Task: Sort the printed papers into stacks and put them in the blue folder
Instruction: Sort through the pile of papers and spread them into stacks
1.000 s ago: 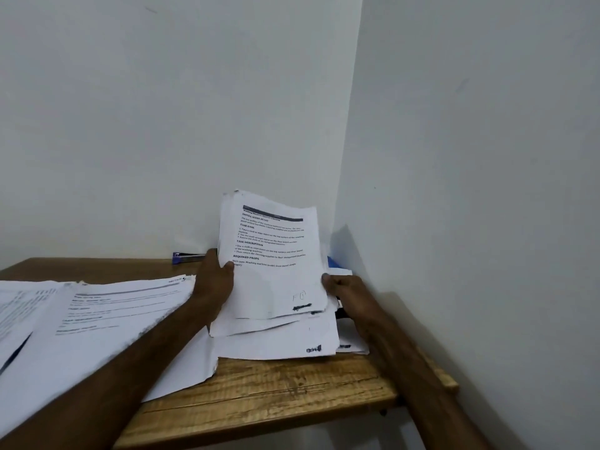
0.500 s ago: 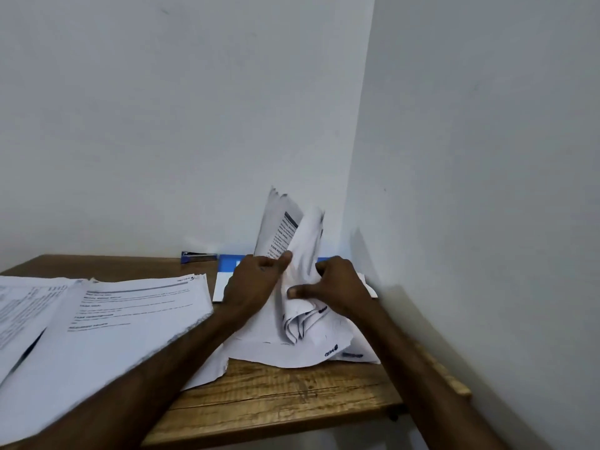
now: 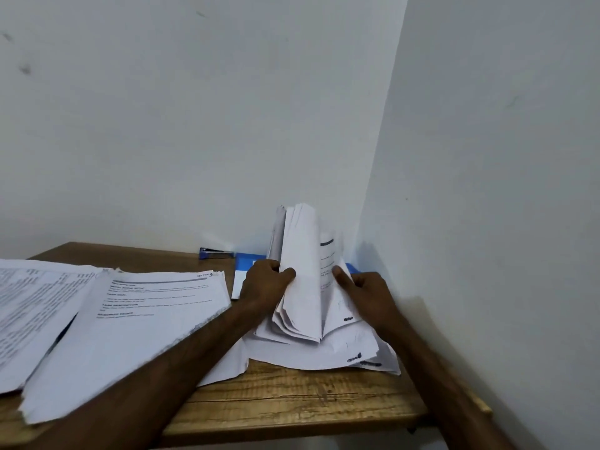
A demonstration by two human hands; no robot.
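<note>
At the corner of a wooden table (image 3: 292,404) set against white walls (image 3: 194,125), a person stands a bundle of printed papers (image 3: 300,254) on its lower edge, upright and fanned open. The left hand (image 3: 261,284) grips the bundle's left side, fingers curled behind it and thumb laid across the front sheet. The right hand (image 3: 370,293) holds the right side, its thumb pressed on a sheet with a dark header bar (the print is too blurred to read) and its other fingers curled next to the page. The bundle rests on loose sheets (image 3: 324,355) lying flat and askew near the table's front edge. The blue folder (image 3: 245,258) lies flat behind the bundle, near the back wall, mostly hidden by paper and hands; only strips of blue show on either side. Just left of it sits a small blue object (image 3: 216,254), possibly a stapler. Two further paper stacks (image 3: 136,319) spread across the table's left half, the left forearm crossing the nearer one.
</note>
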